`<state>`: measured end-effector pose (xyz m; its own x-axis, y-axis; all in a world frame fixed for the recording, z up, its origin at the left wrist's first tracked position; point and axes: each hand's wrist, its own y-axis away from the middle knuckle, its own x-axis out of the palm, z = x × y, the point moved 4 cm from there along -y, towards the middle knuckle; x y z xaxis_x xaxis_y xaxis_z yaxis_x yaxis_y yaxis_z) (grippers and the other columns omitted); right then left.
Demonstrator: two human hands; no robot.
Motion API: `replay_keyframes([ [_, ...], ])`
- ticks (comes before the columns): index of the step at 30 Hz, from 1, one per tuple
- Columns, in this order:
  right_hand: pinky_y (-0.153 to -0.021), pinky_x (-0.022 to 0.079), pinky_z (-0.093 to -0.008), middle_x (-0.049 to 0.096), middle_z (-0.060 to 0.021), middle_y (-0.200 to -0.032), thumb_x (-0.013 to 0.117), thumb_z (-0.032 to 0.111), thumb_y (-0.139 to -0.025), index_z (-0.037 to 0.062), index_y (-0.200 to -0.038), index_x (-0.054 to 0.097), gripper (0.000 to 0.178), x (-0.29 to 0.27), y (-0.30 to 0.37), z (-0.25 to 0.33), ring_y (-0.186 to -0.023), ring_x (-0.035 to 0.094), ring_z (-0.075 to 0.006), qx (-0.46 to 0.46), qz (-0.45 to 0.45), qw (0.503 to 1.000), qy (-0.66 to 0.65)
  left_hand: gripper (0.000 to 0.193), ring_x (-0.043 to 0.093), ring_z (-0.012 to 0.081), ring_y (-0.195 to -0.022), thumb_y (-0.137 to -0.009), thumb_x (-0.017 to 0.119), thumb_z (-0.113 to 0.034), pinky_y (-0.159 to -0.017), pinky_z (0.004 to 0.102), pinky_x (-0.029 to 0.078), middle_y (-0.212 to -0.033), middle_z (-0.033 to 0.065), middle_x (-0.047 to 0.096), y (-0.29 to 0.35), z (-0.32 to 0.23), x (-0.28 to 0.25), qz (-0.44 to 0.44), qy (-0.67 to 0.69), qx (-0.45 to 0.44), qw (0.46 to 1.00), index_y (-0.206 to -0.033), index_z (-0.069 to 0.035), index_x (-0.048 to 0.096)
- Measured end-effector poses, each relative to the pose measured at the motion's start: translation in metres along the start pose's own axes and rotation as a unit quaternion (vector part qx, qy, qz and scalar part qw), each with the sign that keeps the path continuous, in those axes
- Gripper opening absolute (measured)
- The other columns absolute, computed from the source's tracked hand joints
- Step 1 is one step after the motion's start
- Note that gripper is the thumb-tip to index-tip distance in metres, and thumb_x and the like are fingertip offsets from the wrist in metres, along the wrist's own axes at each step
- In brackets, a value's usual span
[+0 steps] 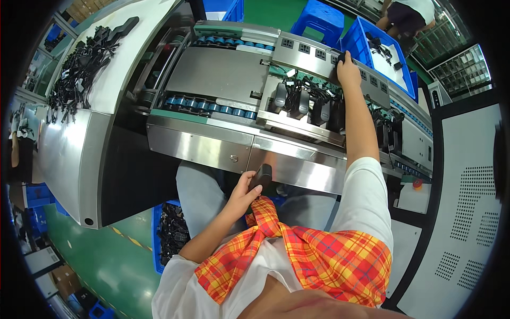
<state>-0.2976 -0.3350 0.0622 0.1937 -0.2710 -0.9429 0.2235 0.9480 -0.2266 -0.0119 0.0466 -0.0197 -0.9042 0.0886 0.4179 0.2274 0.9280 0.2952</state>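
Note:
My left hand [244, 195] is closed around a black power adapter [263, 176], held over my lap in front of the metal front panel. Stretched far forward, my right hand [348, 73] grips a dark adapter [340, 59] against the socket strip [289, 48]; my fingers partly cover it, so whether it is plugged in is hidden. Just below the strip, a fixture tray [297, 127] holds several upright black adapters [300, 105], with bundled black cables [309, 87] behind them. My right forearm crosses over the tray's right end.
A grey plate [218, 74] lies between blue conveyor rollers [204, 106]. At left, black adapters and cables [87, 66] pile on a white table [139, 40]. Blue bins stand at back right [355, 41] and beside my leg [158, 236]. A red button [417, 184] sits at right; another person [409, 16] is beyond.

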Motion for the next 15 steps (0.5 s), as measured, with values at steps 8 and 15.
replay_keyframes([
  [8, -0.079, 0.047, -0.0474, 0.062, -0.0244, -0.098, 0.045, 0.031, -0.086, 0.0167, -0.138, 0.033, 0.056, 0.018, -0.004, 0.006, -0.09, 0.06, -0.0404, -0.027, 0.012, 0.999, 0.019, 0.04, 0.047, 0.0116, -0.099, -0.089, 0.054, -0.01, -0.086, 0.0245, 0.038, -0.108, 0.0058, 0.05, -0.006, -0.012, 0.006, 0.008, -0.007, 0.023, 1.0, -0.123, -0.003, 0.035],
  [15, -0.083, 0.044, -0.0439, 0.056, -0.0262, -0.108, 0.052, 0.036, -0.085, 0.0107, -0.137, 0.034, 0.061, -0.022, 0.034, 0.003, -0.096, 0.057, -0.0383, -0.061, 0.024, 0.997, -0.046, 0.044, 0.047, 0.0127, -0.102, -0.087, 0.055, -0.008, -0.085, 0.0259, 0.04, -0.116, 0.0076, 0.047, -0.008, -0.009, 0.006, -0.009, -0.012, 0.043, 0.999, -0.125, -0.003, 0.032],
])
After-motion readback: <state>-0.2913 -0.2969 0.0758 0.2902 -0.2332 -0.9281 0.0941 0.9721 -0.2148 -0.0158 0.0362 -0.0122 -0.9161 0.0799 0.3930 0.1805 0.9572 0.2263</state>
